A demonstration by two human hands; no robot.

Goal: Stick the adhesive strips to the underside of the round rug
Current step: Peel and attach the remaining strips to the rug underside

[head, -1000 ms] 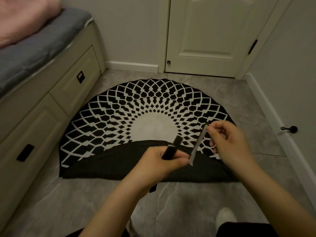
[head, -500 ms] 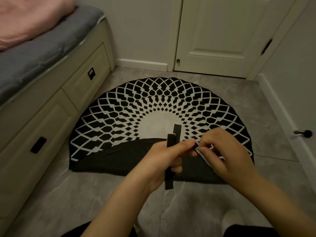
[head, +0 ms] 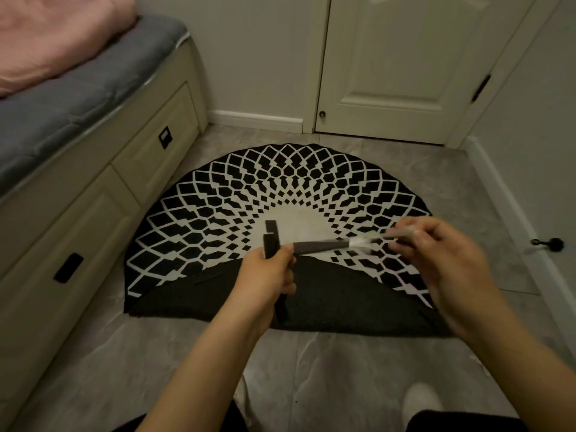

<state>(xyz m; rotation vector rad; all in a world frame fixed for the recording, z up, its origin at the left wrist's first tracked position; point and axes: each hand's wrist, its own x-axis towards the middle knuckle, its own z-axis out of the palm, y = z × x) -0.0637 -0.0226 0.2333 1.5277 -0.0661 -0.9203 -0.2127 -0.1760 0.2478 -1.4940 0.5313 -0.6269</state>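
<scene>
Above the folded rug point(head: 280, 188): left hand point(head: 268, 275) gripping black adhesive strips point(head: 271, 241), right hand point(head: 436, 254) pinching a blurred backing point(head: 367, 241), peeling. Dark underside point(head: 343, 291) exposed, one strip apparently stuck; most remaining.

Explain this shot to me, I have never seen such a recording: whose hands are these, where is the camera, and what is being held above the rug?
The camera sits on a person's head, looking down at their own bare hands. On the tiled floor lies the round rug, its near edge folded over so the dark underside faces up. The left hand grips a few black adhesive strips; one strip points sideways. The right hand pinches a pale, blurred piece at that strip's end, probably its backing paper. A bed with drawers stands left; a door is ahead.
</scene>
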